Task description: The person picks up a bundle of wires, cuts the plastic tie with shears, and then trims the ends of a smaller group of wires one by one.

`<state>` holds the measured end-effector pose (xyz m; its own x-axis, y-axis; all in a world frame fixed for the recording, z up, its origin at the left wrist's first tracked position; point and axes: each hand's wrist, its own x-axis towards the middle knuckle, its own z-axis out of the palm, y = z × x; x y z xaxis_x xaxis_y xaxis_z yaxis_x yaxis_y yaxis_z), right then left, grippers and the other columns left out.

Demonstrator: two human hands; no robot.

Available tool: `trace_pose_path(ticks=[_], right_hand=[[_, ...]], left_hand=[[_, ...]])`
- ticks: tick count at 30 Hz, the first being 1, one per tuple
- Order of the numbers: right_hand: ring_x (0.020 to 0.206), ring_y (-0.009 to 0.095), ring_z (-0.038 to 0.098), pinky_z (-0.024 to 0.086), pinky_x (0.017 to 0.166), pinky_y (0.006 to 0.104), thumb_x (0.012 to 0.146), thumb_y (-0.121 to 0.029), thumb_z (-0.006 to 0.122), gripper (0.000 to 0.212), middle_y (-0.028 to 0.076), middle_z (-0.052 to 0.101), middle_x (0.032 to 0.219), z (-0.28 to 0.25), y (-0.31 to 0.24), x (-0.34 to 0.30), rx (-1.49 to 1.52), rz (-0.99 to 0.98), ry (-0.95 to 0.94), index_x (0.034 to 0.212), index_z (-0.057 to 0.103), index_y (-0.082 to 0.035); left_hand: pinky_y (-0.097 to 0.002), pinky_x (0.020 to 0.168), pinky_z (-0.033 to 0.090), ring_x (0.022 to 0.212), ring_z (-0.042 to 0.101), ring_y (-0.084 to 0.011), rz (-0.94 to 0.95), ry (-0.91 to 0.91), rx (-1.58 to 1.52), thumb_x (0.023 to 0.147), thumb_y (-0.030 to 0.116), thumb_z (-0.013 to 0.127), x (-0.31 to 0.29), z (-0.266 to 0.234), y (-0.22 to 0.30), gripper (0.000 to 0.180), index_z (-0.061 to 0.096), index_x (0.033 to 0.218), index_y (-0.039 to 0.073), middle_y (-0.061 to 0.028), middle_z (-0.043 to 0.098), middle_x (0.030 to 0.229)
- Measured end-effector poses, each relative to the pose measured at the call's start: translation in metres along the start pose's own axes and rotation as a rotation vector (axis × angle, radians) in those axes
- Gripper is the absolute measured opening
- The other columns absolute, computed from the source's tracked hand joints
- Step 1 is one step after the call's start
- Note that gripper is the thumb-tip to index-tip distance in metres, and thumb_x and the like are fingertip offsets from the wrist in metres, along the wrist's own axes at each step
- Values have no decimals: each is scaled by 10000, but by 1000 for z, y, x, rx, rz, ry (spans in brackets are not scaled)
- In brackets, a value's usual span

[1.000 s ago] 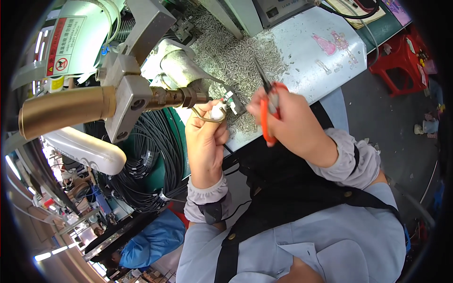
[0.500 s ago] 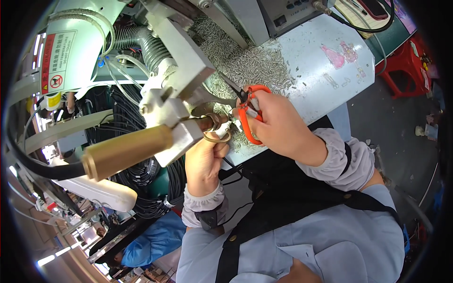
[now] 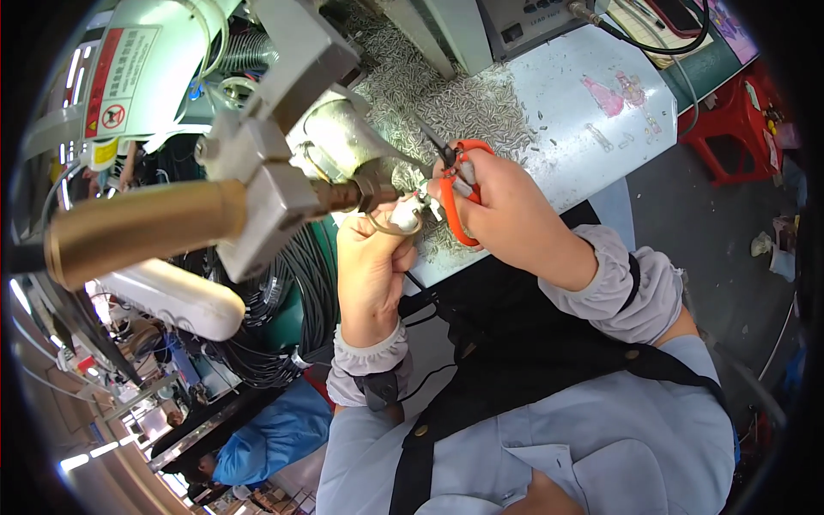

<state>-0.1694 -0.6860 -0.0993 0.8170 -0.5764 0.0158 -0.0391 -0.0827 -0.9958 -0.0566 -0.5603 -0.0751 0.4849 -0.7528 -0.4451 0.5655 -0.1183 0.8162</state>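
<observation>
My right hand (image 3: 506,202) is wrapped round orange-handled pliers (image 3: 455,227), whose dark jaws (image 3: 433,136) point up and to the left. Just left of it, my closed left hand (image 3: 371,257) pinches a small white piece (image 3: 407,215) that looks like a connector; its exact kind is too small to make out. Fingers of both hands nearly meet there. Close by on the left is the metal nose of a soldering iron (image 3: 348,196) with a brass-coloured handle (image 3: 146,227), clamped in a metal bracket (image 3: 262,193). A thin brownish ring (image 3: 386,230) shows at my left fingertips.
Heaps of small silvery offcuts (image 3: 481,112) cover part of the pale worktop (image 3: 592,146). A grey control box (image 3: 532,26) stands behind. Coiled black cables (image 3: 305,300) hang at left, near a white rounded housing (image 3: 176,300). A red stool (image 3: 734,129) is at right.
The soldering iron and its bracket have shifted left, away from my hands. More of my left fingertips and the white piece shows. My right hand keeps its hold on the pliers.
</observation>
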Motion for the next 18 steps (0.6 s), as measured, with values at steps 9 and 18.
trace_pose_path(ticks=[9, 18], right_hand=[[435, 46, 391, 322, 388, 184, 859, -116, 496, 88, -15, 419, 618, -13, -16, -34, 422, 117, 77, 816, 464, -47], [453, 22, 387, 293, 414, 173, 862, -122, 521, 126, -24, 424, 566, -3, -16, -64, 363, 203, -42, 785, 470, -37]], left_hand=[[-312, 757, 400, 925, 513, -227, 827, 515, 1352, 665, 43, 681, -53, -28, -31, 416, 535, 1052, 3, -115, 529, 1017], [-394, 886, 323, 1043, 440, -295, 541, 998, 1730, 533, 98, 761, -115, -81, -65, 771, 395, 1206, 9, -135, 466, 1118]])
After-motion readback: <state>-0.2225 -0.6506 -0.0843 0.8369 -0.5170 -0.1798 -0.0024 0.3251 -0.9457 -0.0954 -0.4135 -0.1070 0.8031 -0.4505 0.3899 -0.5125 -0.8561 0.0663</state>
